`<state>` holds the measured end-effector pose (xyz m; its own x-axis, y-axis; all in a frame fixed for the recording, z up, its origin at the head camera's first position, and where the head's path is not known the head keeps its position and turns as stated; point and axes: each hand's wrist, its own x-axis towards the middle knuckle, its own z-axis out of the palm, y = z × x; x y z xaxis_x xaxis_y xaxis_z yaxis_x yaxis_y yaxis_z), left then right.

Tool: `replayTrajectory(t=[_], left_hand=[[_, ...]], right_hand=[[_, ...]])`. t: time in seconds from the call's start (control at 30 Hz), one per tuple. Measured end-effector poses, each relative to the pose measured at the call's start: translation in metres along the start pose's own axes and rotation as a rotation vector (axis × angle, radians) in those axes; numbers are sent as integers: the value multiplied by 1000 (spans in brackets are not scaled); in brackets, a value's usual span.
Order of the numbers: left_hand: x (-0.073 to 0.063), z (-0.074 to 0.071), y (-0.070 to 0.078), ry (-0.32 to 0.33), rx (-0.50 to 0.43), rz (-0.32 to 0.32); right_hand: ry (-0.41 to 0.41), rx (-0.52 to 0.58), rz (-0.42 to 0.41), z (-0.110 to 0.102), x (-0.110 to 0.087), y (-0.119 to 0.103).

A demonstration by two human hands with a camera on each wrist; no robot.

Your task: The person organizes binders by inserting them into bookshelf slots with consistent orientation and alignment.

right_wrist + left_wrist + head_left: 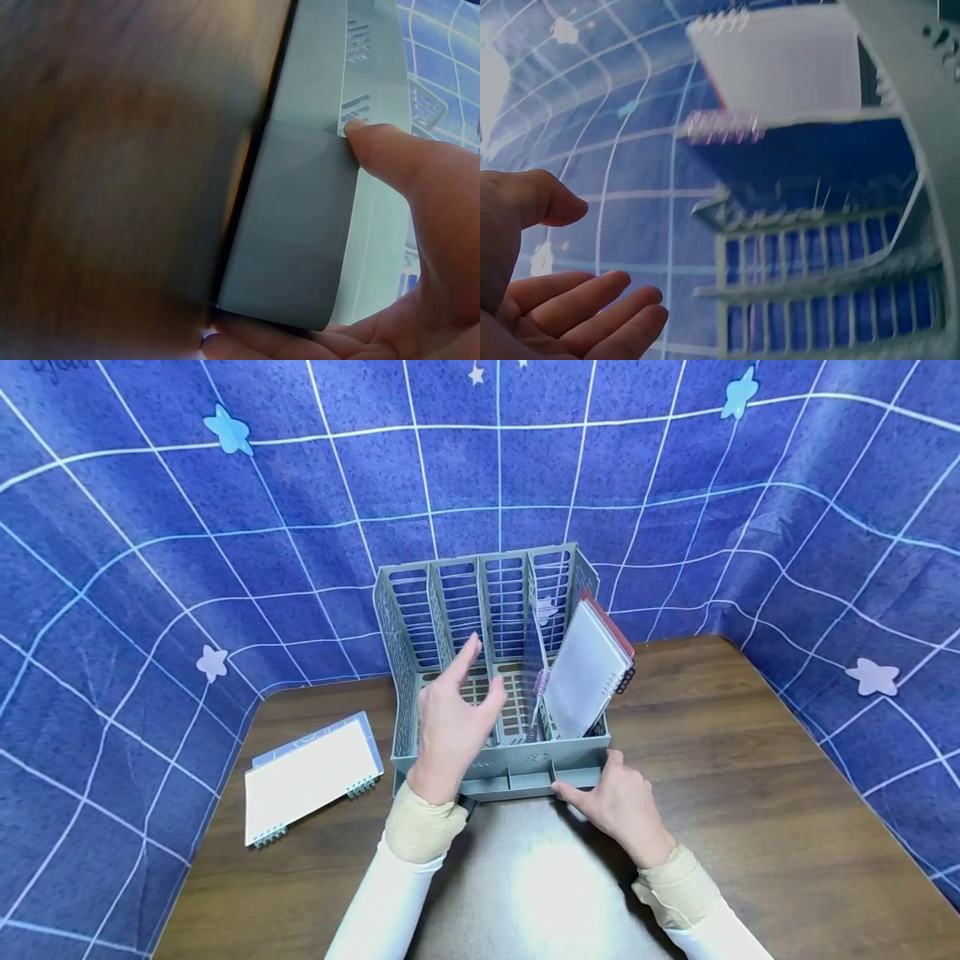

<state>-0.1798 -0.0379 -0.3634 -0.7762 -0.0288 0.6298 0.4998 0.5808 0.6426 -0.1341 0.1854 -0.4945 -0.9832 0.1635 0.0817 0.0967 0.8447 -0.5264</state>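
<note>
A grey-green file organizer (495, 756) with several upright slots stands on the table. My right hand (624, 797) grips its front right corner; in the right wrist view the thumb (390, 154) lies over the tray's edge and the fingers curl round its end. My left hand (456, 718) hovers over the middle slots, thumb and fingers spread apart with nothing between them. In the right-hand slots a spiral notebook with white pages (587, 672) leans rightward, a red cover behind it. Beside it stands a dark blue notebook (802, 161) with pink-purple rings.
Left of the organizer, a spiral notebook (311, 781) with blank cream pages and a light blue cover lies on the wooden table (705, 735). A blue curtain (315, 510) with white grid lines and stars hangs behind and along both sides.
</note>
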Motion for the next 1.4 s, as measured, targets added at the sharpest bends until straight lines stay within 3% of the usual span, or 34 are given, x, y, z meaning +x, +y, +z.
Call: replayTrajectory(t=[0.3, 0.5, 0.63, 0.73, 0.83, 0.9, 1.03, 1.23, 1.4], left_hand=[[2, -55, -29, 116, 88, -24], [-3, -93, -56, 132, 205, -157], [-12, -115, -79, 10, 294, -274], [-17, -131, -100, -187, 364, -326], [-22, -143, -122, -376, 441, -319], [-25, -149, -134, -467, 475, -323], [-31, -154, -154, -579, 512, -350], [-35, -148, -175, -713, 488, -424], [-39, -144, -187, -762, 506, -450]], right_hand=[[-4, -9, 0, 1, -2, 0], [-10, -20, 5, 1, -1, 0], [-12, -25, 6, 0, -1, -1], [-3, -27, -5, 0, 0, -3], [4, -25, -11, 0, -1, -5], [1, -23, -12, 0, -2, -5], [2, -30, -13, 0, -3, -5], [20, -31, -10, 1, -2, -4], [19, -25, -10, 2, -2, -3]])
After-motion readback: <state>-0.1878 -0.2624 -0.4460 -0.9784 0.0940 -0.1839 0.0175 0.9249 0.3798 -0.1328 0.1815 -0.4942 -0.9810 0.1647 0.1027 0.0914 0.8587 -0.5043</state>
